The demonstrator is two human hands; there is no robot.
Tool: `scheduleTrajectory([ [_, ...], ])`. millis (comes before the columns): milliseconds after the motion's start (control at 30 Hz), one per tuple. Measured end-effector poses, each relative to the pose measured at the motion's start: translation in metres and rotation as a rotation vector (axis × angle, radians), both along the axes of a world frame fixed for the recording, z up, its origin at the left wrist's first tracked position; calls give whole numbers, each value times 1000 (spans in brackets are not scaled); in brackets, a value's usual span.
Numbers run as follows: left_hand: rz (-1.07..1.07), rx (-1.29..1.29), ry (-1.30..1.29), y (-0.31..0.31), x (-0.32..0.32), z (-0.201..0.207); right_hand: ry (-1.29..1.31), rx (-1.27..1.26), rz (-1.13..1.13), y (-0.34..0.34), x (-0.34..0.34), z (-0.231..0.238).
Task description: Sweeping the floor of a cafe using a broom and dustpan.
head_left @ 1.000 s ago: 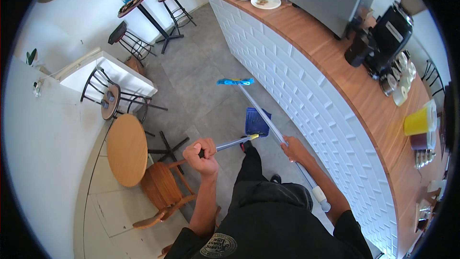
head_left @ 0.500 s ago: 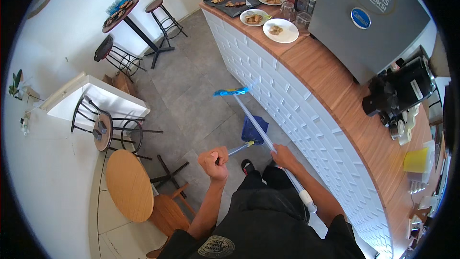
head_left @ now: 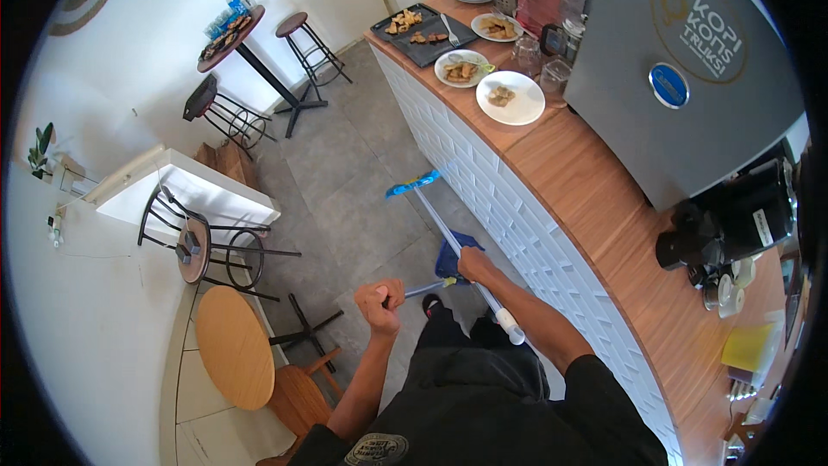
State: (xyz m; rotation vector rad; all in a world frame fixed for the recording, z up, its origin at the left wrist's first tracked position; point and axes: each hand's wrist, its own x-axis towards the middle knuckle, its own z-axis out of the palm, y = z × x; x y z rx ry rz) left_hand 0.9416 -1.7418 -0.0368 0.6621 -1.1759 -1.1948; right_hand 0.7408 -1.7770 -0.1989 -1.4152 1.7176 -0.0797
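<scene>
My right hand [head_left: 474, 266] is closed around the pale pole of a broom [head_left: 437, 223]. Its bright blue head [head_left: 412, 184] meets the grey floor ahead, near the white tiled counter front. My left hand [head_left: 378, 305] makes a fist around the handle of a dustpan [head_left: 448, 261]. That grey handle [head_left: 423, 290] runs right from the fist to a yellowish joint. The dark blue pan lies on the floor in front of my feet, partly hidden by my right hand and the pole.
A curved wooden counter [head_left: 561, 181] on the right bears plates of food, a black tray [head_left: 424, 39] and a grey machine [head_left: 681, 78]. An oval wooden table [head_left: 233, 347] and a brown chair [head_left: 302, 397] stand close on my left. Several stools and a high table [head_left: 231, 39] are farther off.
My right hand and the broom pole have shifted left, and the broom head has tilted, its right end pointing farther away. My left hand keeps the dustpan handle. The whole view has shifted slightly.
</scene>
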Motion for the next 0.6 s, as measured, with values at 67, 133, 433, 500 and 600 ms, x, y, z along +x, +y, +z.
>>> scheduleTrajectory([
  [67, -81, 43, -48, -9, -2, 3, 69, -94, 45, -16, 2, -13],
  [133, -153, 77, -90, -14, -2, 4, 63, -107, 53, -26, 6, -20],
  [433, -458, 171, -220, -33, 10, 6, 109, -84, 171, -65, 6, -56],
  [500, -466, 157, -233, -39, 11, 4, 86, -65, 60, -51, 4, -66],
  [600, -403, 118, -236, -41, 12, 3, 112, 10, 126, -22, -3, -65],
])
